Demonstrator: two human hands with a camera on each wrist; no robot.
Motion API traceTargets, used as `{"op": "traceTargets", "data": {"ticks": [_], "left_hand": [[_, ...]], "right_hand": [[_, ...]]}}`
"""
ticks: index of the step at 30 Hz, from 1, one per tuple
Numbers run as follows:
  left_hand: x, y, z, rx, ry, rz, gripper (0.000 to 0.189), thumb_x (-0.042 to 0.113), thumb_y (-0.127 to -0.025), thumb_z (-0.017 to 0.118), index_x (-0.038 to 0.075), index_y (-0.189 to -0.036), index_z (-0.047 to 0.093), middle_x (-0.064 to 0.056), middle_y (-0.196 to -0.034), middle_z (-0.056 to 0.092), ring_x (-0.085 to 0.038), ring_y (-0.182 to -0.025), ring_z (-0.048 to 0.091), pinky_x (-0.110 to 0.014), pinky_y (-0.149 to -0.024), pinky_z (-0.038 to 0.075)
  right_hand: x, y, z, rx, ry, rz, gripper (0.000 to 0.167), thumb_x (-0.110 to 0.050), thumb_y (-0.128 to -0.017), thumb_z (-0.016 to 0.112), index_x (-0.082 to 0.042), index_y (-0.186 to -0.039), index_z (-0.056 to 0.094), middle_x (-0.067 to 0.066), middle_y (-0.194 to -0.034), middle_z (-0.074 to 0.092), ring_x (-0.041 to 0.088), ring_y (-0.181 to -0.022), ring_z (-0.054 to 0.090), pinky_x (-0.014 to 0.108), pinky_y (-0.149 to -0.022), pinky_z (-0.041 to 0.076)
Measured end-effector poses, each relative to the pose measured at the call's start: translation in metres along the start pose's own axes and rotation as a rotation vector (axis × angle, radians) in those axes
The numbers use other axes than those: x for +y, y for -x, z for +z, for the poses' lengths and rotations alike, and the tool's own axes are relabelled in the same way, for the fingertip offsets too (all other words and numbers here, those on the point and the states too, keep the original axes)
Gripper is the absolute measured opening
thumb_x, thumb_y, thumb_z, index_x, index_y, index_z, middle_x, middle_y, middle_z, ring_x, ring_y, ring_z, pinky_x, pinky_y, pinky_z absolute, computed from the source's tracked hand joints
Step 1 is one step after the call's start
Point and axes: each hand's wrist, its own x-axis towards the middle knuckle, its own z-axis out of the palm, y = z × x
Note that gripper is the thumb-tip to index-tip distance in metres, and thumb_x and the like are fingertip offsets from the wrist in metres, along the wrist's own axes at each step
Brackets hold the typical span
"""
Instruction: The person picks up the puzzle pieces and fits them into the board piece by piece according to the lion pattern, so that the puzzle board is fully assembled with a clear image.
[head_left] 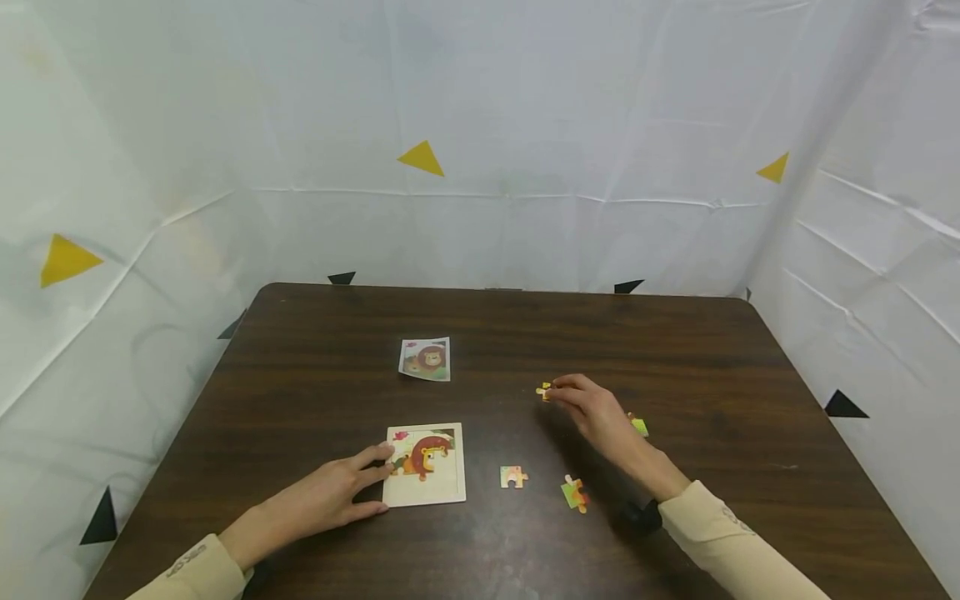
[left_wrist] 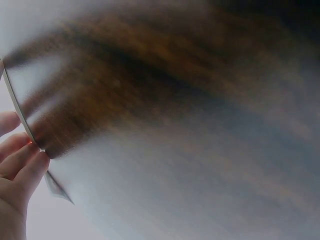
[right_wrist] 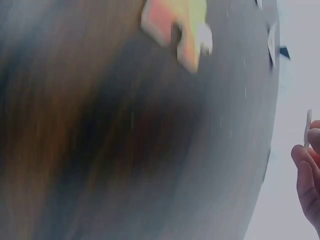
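Note:
My right hand [head_left: 603,421] pinches a small yellow jigsaw piece [head_left: 543,391] between thumb and fingers, above the table. In the right wrist view that piece [right_wrist: 307,125] shows edge-on at the fingertips. My left hand [head_left: 341,487] touches the left edge of a square puzzle board [head_left: 442,490] with fingers fairly straight. Part of a lion picture, with a brown mane and a yellow face, fills the upper portion of the board; its lower part is bare. In the left wrist view the fingers [left_wrist: 32,172] rest along the board's thin edge [left_wrist: 17,110].
Loose jigsaw pieces lie on the dark wooden table [head_left: 337,350]: one light piece [head_left: 512,477] right of the board, a green and orange piece [head_left: 575,493], and a green piece [head_left: 639,426] partly behind my right arm. A lion picture card [head_left: 425,360] lies beyond the board.

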Motion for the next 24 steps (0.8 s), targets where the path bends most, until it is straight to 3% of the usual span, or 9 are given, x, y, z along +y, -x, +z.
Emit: {"op": "traceTargets", "data": {"ticks": [16, 24], "left_hand": [[-0.001, -0.001, 0.002, 0.006, -0.021, 0.000, 0.047, 0.033, -0.089, 0.070, 0.003, -0.125, 0.064, -0.015, -0.138, 0.048, -0.025, -0.107, 0.064, -0.032, -0.082, 0.057], [0.001, -0.001, 0.001, 0.011, -0.011, 0.002, 0.048, 0.035, -0.091, 0.067, 0.002, -0.126, 0.063, -0.015, -0.138, 0.048, -0.027, -0.107, 0.064, -0.033, -0.081, 0.057]], "right_hand": [[-0.066, -0.017, 0.054, -0.223, -0.090, -0.061, 0.022, 0.001, -0.086, 0.069, -0.006, -0.107, 0.072, 0.011, -0.112, 0.061, 0.018, -0.098, 0.062, 0.025, -0.078, 0.056], [-0.086, -0.019, 0.075, -0.259, -0.088, -0.146, 0.019, -0.002, -0.087, 0.069, -0.009, -0.104, 0.074, 0.010, -0.108, 0.063, 0.016, -0.095, 0.061, 0.022, -0.079, 0.054]]}}
